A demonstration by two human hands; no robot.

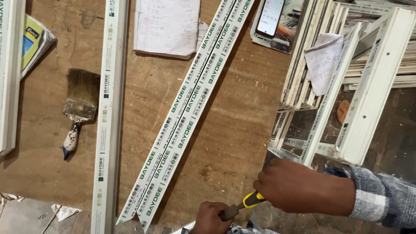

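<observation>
Both hands sit at the bottom edge of the view, near the front edge of the desk (242, 130). Right hand (294, 186) is clamped in a fist round the yellow-and-black handle of a chisel-type tool (242, 204); can't tell for sure if it's a chisel or a screwdriver, tip is hidden. Left hand (210, 219) is closed on the dark metal front end of the same tool, fingers curled tight, touching it.

Tool's long axis runs diag., upper right to lower left. Handle end is up-right inside the right hand, working end points down-left into the left hand and toward the bottom edge. So right hand is behind/above, left hand is ahead/below; the two are just beside each other w/ the tool bridging them. What the tip bears on is cut off by the frame; small white piece (186, 227) shows next to the left hand.

Nearest other work: pair of long white profile strips (186, 112), lying side by side on the desk, long axis also diag., lower left to upper right, lower ends just left of the left hand, not touching it. Another white profile (108, 112) runs near-vertical further left. Paintbrush (80, 108) well apart at left, bristles up. Notebook (167, 26) and phone (271, 16) at far edge. Stacked white frames (368, 82) to the right, off the desk.
</observation>
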